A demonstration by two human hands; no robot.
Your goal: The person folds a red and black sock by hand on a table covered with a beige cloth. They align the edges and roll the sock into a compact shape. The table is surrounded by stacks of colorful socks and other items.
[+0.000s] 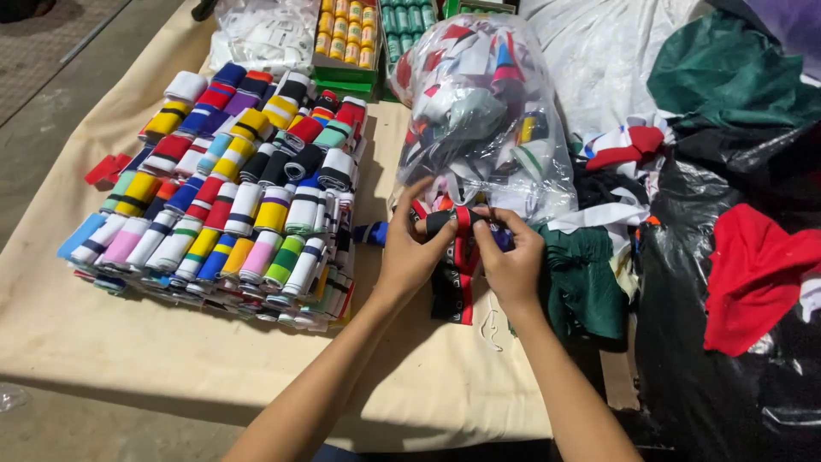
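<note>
My left hand (412, 248) and my right hand (511, 257) together grip a rolled black knit band with a red stripe (453, 221), held just in front of a clear plastic bag (479, 111) stuffed with coloured bands. Its loose black-and-red tail (457, 282) hangs down between my wrists onto the beige table cover (171, 342). To the left stands a large stack of rolled striped bands (231, 197) in many colours, several rows deep.
Green boxes of thread spools (346, 34) stand at the back. A bag of white pieces (256, 34) lies beside them. Dark green (727, 77), red (753, 274) and black fabric is piled at the right. Small red scraps (107, 167) lie at the left edge.
</note>
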